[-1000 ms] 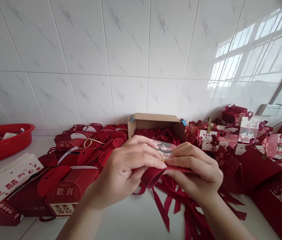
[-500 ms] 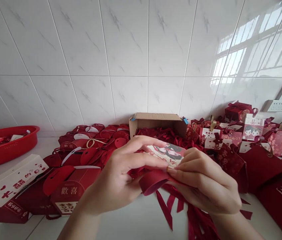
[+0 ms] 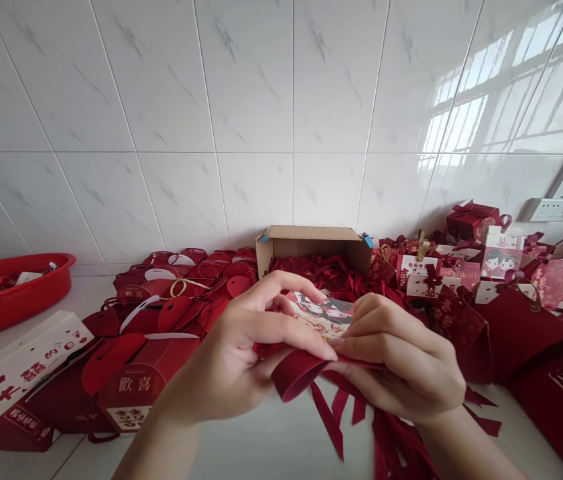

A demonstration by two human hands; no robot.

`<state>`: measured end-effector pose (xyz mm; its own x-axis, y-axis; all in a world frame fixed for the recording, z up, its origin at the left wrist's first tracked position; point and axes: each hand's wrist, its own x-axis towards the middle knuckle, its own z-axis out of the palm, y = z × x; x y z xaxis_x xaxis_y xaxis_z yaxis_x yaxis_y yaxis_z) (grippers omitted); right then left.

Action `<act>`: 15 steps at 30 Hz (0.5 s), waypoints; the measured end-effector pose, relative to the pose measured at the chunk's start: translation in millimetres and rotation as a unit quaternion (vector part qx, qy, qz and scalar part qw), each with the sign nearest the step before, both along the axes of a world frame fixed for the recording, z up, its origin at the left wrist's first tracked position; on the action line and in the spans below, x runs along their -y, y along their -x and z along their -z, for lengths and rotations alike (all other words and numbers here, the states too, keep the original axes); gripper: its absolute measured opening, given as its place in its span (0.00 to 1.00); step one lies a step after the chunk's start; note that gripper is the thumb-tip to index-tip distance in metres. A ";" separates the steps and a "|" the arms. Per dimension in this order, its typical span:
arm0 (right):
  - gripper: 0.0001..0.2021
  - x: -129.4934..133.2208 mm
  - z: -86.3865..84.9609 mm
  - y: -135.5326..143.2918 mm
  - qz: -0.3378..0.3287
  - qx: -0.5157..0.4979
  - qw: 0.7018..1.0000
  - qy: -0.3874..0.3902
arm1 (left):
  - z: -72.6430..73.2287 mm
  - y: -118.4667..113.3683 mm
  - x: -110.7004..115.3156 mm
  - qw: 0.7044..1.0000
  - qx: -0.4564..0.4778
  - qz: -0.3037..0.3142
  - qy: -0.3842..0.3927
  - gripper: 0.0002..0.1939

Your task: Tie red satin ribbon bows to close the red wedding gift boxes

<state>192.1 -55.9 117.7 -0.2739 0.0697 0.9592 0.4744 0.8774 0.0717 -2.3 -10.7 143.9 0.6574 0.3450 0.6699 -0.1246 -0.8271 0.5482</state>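
Note:
A small gift box (image 3: pixel 318 312), printed with cartoon figures and red characters, is held between my two hands at the middle of the view. A dark red ribbon (image 3: pixel 298 379) makes a loop at the box's near edge. My left hand (image 3: pixel 241 353) reaches over from the left, its index finger pressing down where the ribbon meets the box. From the right, the bent fingers and thumb of my right hand (image 3: pixel 401 363) pinch the ribbon at that same spot. A bit of yellow shows between the fingertips. My fingers hide much of the box.
A cardboard box (image 3: pixel 314 233) full of red ribbons stands against the tiled wall. Cut ribbons (image 3: pixel 401 447) lie below my hands. Red gift boxes (image 3: pixel 131 383) crowd the left, near a red basin (image 3: pixel 16 300). Finished-looking boxes (image 3: pixel 504 253) pile up at right beside a power strip (image 3: pixel 546 210).
Both hands have shifted slightly left and the gift box has tipped a little lower. My left fingers have curled and spread more over it. The ribbon loop sits slightly lower and further left.

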 end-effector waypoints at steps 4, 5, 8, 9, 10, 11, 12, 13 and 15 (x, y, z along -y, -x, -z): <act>0.02 -2.7 0.4 2.2 0.000 -0.018 1.000 0.013 | 0.1 -0.5 -0.7 1.000 -0.003 -0.009 -0.002 0.11; 0.03 -3.2 -0.2 2.7 -0.001 -0.022 1.000 0.012 | -0.2 -1.0 -0.6 1.000 -0.006 -0.014 -0.002 0.10; 0.06 -3.6 -2.5 3.5 0.008 -0.024 1.000 0.012 | -1.2 -2.6 0.9 1.000 -0.014 -0.025 0.004 0.10; 0.07 -3.4 -3.2 3.5 0.014 -0.021 1.000 0.014 | -1.5 -3.2 1.5 1.000 -0.013 -0.027 0.002 0.10; 0.07 -3.2 -3.6 3.4 0.019 -0.020 0.999 0.016 | -1.8 -3.9 2.1 0.999 -0.010 -0.030 -0.003 0.10; 0.07 -3.1 -3.7 3.3 0.023 -0.020 0.999 0.019 | -2.2 -4.7 2.5 0.999 -0.004 -0.033 -0.009 0.10; 0.07 -3.0 -3.6 3.1 0.025 -0.021 0.999 0.022 | -2.6 -5.4 2.8 0.999 0.002 -0.035 -0.017 0.09; 0.07 -3.1 -3.3 3.0 0.026 -0.023 0.999 0.025 | -3.0 -6.2 2.9 0.999 0.006 -0.038 -0.023 0.09; 0.06 -3.7 -2.2 2.6 0.023 -0.024 0.999 0.040 | -3.9 -7.6 2.4 0.998 0.009 -0.043 -0.033 0.07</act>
